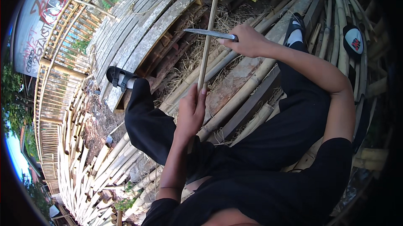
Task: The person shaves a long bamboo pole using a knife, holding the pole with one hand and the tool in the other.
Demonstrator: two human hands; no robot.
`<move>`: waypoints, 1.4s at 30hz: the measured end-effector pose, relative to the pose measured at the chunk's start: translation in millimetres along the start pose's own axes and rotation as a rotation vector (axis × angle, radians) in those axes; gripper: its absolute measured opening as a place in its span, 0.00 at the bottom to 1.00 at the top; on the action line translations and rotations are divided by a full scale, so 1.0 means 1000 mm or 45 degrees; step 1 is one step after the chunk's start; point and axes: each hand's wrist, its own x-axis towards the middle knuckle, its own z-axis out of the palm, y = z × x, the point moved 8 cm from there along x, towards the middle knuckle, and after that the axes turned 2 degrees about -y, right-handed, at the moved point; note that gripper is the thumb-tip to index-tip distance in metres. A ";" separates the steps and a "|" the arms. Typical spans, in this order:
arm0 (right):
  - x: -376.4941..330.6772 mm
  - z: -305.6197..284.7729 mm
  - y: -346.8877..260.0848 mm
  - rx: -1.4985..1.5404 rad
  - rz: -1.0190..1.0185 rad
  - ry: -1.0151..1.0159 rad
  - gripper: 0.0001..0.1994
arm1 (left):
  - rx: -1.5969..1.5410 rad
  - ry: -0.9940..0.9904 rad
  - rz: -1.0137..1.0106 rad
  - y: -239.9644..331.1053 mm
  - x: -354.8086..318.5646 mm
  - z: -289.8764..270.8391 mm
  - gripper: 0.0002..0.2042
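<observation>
Graffiti (47, 5) on pale wall (27, 33), red emblem (356, 44) on black-and-white object (350, 36)

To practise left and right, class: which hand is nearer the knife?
Right: the right hand grips the knife, while the left hand holds the stick, below the knife in the picture.

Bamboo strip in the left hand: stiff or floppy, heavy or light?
The bamboo strip is probably fairly stiff: it runs nearly straight well beyond the left hand. Likely light for its length, since it looks slender and one hand holds it. Being so thin, it may flex some if the knife pushes sideways.
</observation>
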 end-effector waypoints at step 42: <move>0.012 -0.008 0.056 1.451 0.426 0.081 0.19 | -0.135 -0.206 -0.260 -0.032 -0.058 0.018 0.13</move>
